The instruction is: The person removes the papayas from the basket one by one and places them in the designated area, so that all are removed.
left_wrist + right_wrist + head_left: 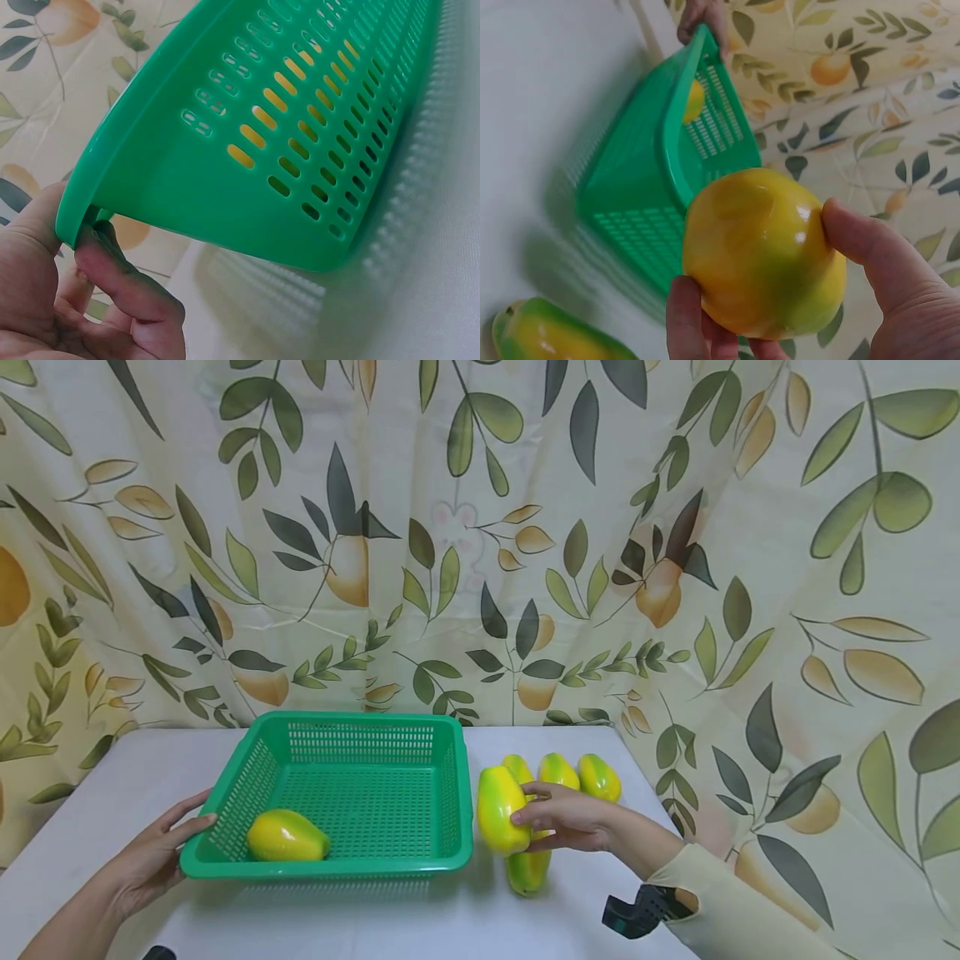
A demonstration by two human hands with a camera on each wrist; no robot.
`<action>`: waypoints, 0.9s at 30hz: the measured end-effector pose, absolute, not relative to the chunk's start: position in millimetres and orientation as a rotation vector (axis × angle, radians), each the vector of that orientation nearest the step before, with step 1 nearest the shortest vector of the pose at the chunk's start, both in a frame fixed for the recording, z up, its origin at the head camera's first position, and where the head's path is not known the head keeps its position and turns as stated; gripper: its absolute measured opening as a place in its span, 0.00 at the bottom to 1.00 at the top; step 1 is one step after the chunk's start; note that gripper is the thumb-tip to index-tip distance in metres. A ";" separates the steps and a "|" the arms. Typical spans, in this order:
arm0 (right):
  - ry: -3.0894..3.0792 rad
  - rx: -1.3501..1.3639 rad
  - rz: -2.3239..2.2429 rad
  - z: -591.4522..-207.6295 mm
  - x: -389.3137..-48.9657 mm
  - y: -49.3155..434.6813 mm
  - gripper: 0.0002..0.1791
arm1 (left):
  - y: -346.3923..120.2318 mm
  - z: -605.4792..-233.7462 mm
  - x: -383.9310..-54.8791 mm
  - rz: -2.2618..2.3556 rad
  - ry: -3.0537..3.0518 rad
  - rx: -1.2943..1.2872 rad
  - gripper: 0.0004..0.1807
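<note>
A green plastic basket (330, 868) with slotted walls stands on the left and middle of the table. My left hand (153, 860) grips its left rim; the left wrist view shows the thumb and fingers on either side of the rim (79, 202). One yellow papaya (287, 837) lies inside, near the front left corner. Just off the basket's right side, my right hand (570, 818) holds another yellow-green papaya (501, 810) above the table. In the right wrist view, thumb and fingers pinch this held papaya (765, 255) from opposite sides.
Behind and below the right hand, more papayas lie on the white-covered table (360, 922): three at the back, including the rightmost papaya (598, 778), and a greener papaya (528, 874) in front. A leaf-patterned curtain (480, 543) hangs behind the table.
</note>
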State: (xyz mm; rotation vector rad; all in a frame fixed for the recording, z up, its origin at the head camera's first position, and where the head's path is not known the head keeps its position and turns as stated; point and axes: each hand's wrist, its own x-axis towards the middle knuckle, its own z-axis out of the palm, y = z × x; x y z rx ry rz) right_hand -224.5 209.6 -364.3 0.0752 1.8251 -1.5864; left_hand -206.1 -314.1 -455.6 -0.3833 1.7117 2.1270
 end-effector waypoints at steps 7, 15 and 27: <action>1.836 0.094 -1.600 -368.1 -221.1 231.5 0.41 | -314.8 -456.0 -207.1 2.128 1.707 -0.379 0.21; 1.860 0.160 -1.618 -374.8 -218.0 249.5 0.40 | -315.1 -456.1 -207.7 2.124 1.699 -0.404 0.25; 1.851 0.245 -1.672 -393.1 -211.8 276.3 0.38 | -313.8 -454.8 -207.6 2.144 1.661 -0.413 0.22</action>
